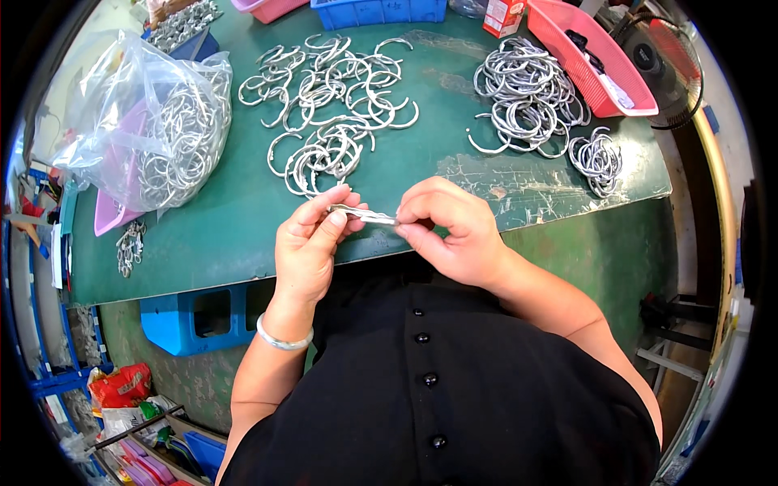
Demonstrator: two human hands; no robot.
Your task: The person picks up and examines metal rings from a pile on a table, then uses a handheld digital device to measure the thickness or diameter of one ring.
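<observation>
A silvery metal ring (371, 216), seen nearly edge-on, is held level between my two hands over the table's near edge. My left hand (310, 241) grips one end between thumb and fingers. At the other end my right hand (456, 231) pinches it with thumb and forefinger. Whether it is one ring or more pressed together, I cannot tell. Just beyond my left hand lies a loose spread of open, C-shaped metal rings (328, 154). Farther right, a denser heap of similar rings (531, 93) rests on the green table (219, 251).
A clear plastic bag (182, 138) of rings sits in a pink basket (109, 215) on the left. Small metal clasps (130, 247) lie nearby. A ring bundle (597, 162), a pink basket (632, 101) and a fan (660, 69) are right. Under the table is a blue stool (170, 324).
</observation>
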